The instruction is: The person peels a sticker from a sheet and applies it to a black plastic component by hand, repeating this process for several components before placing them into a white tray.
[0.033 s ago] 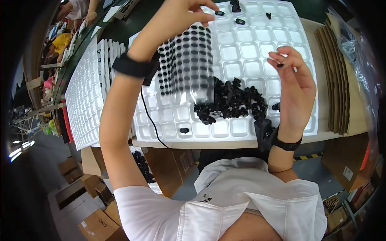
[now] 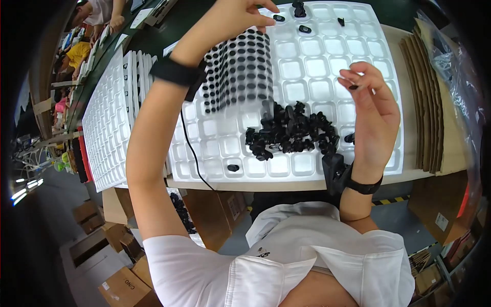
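In our right hand [image 2: 378, 100], the thumb and index finger close in a pinch on a small dark piece [image 2: 353, 87], which sits right at their tips; the other fingers curl loosely beside it. The hand is raised over the right part of a white moulded tray [image 2: 292, 89] with rows of square pockets.

Our left hand [image 2: 240, 13] is at the top edge of the view, with thumb and index finger spread apart at the tips. Just beyond that gap, in a pocket, lies a small black oval part [image 2: 279, 18]; we cannot tell whether a fingertip touches it. A clear sheet of black dots [image 2: 243, 66] hangs slanting just below this hand, its lower edge blurred, but we cannot tell how, or whether, the fingers grip it.

Between our hands and nearer to us, a heap of black plastic parts [image 2: 291, 128] lies on the tray, well apart from the left fingers. More single parts rest in far pockets. We wear a black band [image 2: 176, 71] on the left wrist, and a thin black cable [image 2: 189, 146] runs across the tray below it
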{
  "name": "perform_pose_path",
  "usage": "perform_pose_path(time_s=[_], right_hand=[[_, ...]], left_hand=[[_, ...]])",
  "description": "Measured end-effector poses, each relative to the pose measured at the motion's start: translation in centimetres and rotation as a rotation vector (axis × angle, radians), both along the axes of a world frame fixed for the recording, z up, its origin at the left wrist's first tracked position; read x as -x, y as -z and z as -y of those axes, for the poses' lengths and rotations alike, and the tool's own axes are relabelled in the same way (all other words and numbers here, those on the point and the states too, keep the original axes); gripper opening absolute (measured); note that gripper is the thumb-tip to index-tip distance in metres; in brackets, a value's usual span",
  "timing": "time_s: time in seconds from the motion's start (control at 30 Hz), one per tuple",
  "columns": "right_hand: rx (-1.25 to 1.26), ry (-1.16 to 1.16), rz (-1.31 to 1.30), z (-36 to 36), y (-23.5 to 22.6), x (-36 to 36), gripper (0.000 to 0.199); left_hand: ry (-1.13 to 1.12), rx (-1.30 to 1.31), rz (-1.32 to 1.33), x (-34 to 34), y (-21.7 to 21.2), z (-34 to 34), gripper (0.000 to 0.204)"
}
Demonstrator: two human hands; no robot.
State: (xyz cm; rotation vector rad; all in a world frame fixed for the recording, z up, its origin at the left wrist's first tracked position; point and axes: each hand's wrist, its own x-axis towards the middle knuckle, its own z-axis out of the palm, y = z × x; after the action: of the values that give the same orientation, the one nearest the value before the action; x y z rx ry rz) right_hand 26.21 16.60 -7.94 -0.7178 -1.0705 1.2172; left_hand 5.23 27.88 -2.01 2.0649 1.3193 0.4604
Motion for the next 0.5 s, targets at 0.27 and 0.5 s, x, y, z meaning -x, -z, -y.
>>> perform_pose_path(time_s=[0.27,0.5], right_hand=[[0.075,-0.041,0.021,-1.1,0.3,0.2,0.007],[-0.016,-0.083,0.023,-1.1,1.5,-0.6,0.004]], left_hand=[[0.097,-0.216,-0.221,-0.1,6.2,-7.9,0.017],[0.008,-0.354,0.003,-1.1,3.3,-1.6,0.012]])
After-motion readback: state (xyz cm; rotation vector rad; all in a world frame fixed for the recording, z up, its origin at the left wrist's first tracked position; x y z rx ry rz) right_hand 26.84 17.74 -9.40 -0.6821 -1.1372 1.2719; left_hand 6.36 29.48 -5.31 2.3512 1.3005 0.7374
